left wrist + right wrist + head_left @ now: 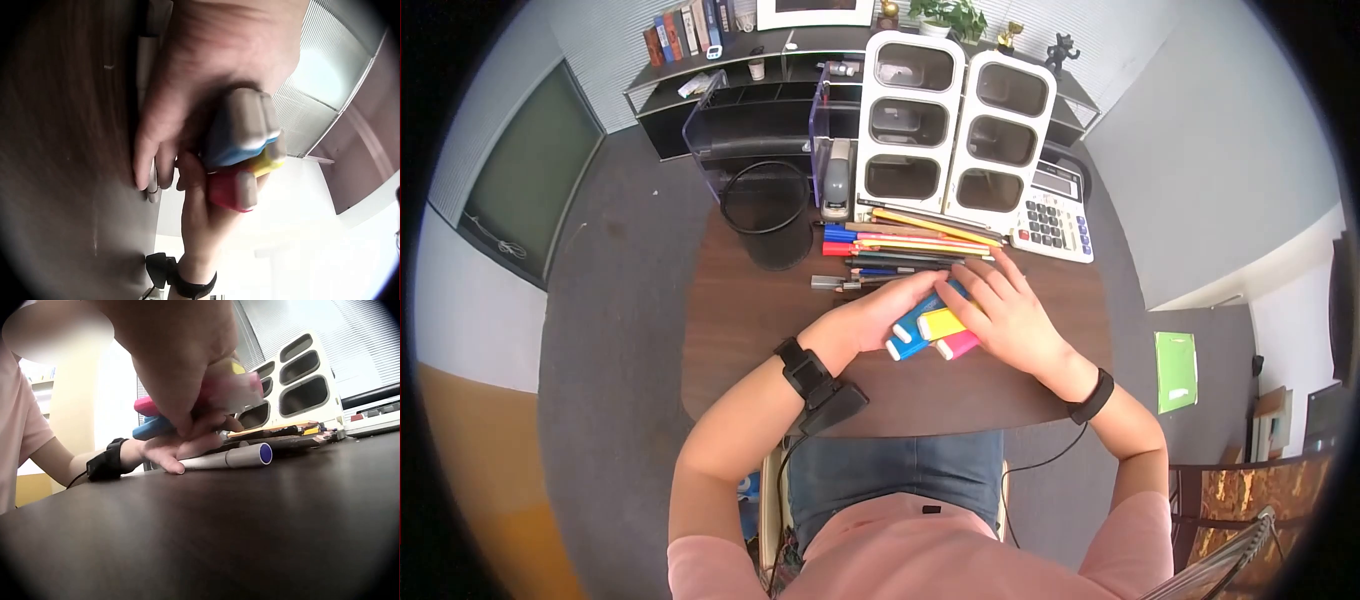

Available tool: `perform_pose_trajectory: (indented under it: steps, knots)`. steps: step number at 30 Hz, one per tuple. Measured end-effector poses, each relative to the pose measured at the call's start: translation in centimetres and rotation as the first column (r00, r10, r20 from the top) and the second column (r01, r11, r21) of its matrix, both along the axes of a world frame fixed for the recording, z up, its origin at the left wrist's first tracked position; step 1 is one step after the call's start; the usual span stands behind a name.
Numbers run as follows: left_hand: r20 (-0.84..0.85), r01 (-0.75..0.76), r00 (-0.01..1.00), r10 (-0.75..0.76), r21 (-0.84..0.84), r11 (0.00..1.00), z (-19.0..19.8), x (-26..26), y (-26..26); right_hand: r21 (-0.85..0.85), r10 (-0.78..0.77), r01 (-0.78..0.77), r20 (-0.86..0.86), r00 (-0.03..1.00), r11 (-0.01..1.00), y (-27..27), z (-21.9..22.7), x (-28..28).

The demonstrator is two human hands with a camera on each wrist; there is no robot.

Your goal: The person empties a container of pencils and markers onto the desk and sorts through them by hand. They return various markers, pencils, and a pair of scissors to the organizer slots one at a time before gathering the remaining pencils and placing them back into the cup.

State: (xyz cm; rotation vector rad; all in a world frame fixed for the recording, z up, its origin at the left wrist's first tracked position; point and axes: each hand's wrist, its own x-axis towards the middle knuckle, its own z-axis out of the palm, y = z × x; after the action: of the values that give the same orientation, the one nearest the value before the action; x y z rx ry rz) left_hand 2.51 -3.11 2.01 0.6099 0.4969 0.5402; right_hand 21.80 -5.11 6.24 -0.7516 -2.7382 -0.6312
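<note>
Highlighters [943, 323], blue, yellow and pink, are bunched between both hands, long axes slanting roughly near-left to far-right. Right hand [1018, 318] covers their far ends, pinching them. Left hand [878, 312] is against the blue side, but honestly can't tell if its fingers curl. Pens [837, 249] lie just beyond.
</note>
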Motion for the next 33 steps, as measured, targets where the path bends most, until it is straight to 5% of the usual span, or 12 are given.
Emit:
perform_pose_trajectory:
  steps: [1, 4, 15, 18, 19, 21, 24, 29, 31, 33]
  knots:
    - [-0.044, -0.018, 0.999, 0.018, 0.020, 1.000, 0.4, 0.0, -0.2, 0.007, 0.003, -0.003, 0.001, 1.000, 1.000, 0.1, 0.0, 0.0]
    - [0.006, 0.023, 1.000, -0.023, 0.001, 1.000, -0.1, 0.1, -0.1, -0.350, -0.027, -0.046, -0.200, 0.979, 0.936, 0.0, 0.9, -0.2]
    - [0.110, 0.101, 0.989, -0.097, -0.031, 0.994, -1.1, 0.4, 0.3, -0.550, -0.086, -0.152, -0.383, 0.920, 0.821, 1.8, 1.5, -0.2]
    - [0.157, 0.259, 0.950, -0.270, 0.091, 0.962, -1.8, 0.6, 0.8, -0.653, -0.424, -0.112, -0.603, 0.676, 0.749, 2.5, 1.4, 1.3]
    - [0.158, 0.259, 0.950, -0.270, 0.091, 0.962, -2.0, 0.6, 0.9, -0.758, -0.580, -0.296, -0.641, 0.503, 0.581, 2.5, 1.8, 2.1]
    - [0.134, 0.238, 0.960, -0.248, 0.081, 0.968, -1.7, 0.6, 0.7, -0.646, -0.607, -0.291, -0.763, 0.222, 0.706, 3.0, 2.1, 2.9]
    - [0.121, 0.227, 0.964, -0.236, 0.080, 0.970, -1.2, 0.6, 0.5, -0.476, -0.475, -0.260, -0.877, 0.074, 0.840, 4.4, 0.5, 5.6]
    - [0.114, 0.230, 0.964, -0.242, 0.105, 0.967, -1.5, 0.6, 0.6, -0.565, -0.553, -0.192, -0.825, 0.119, 0.802, 4.4, -3.2, 9.3]
    - [0.115, 0.236, 0.962, -0.249, 0.117, 0.965, -1.5, 0.6, 0.6, -0.765, -0.752, -0.257, -0.637, 0.168, 0.591, 4.0, -4.1, 10.2]
    - [0.107, 0.242, 0.961, -0.255, 0.120, 0.963, -1.4, 0.6, 0.6, -0.782, -0.782, -0.303, -0.604, 0.151, 0.545, 3.7, -4.3, 10.5]
